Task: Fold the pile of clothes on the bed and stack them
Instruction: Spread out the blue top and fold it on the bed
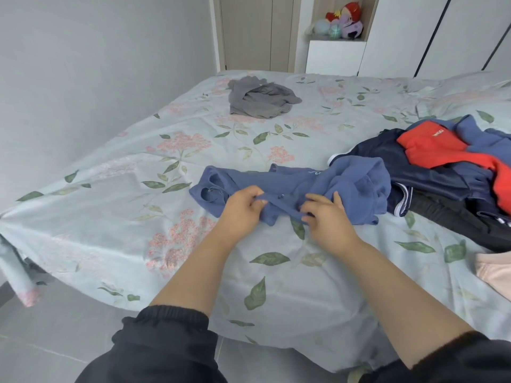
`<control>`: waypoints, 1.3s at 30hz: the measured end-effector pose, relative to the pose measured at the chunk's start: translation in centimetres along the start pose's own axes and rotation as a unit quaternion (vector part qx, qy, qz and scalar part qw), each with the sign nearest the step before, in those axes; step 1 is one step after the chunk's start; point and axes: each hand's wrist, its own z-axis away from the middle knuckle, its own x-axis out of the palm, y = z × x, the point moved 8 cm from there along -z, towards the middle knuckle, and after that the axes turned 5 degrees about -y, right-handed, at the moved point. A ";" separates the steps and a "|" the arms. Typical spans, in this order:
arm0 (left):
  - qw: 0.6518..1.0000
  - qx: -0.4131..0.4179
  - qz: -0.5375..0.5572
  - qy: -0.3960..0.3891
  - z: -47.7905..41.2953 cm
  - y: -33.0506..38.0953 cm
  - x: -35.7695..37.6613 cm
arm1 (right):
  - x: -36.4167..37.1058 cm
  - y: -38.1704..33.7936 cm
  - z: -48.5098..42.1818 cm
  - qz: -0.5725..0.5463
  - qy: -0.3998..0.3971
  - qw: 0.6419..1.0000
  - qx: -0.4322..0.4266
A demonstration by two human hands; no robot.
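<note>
Both hands, left hand and right hand, pinching blue garment on bed; best spread flat before folding.

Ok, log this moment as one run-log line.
stage: fold start | left hand: gripping blue top | right hand: gripping it | unfolded pile: right | grey garment: crumpled, far
</note>
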 end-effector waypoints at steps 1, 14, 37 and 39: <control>0.999 -0.004 0.034 0.021 0.0 0.2 -0.6 | -1.1 -0.2 0.1 -0.084 0.034 0.996 0.008; 0.955 -0.122 -0.175 0.207 1.5 -1.9 -7.5 | -4.9 4.8 1.9 0.136 -0.046 0.968 0.205; 0.857 -0.192 0.011 -0.479 0.6 9.6 -11.4 | -16.9 -6.8 -0.5 -0.113 -0.418 0.899 0.069; 0.847 -0.210 -0.005 -0.488 1.1 6.3 -10.3 | -12.8 -5.9 0.7 -0.093 -0.506 0.854 0.074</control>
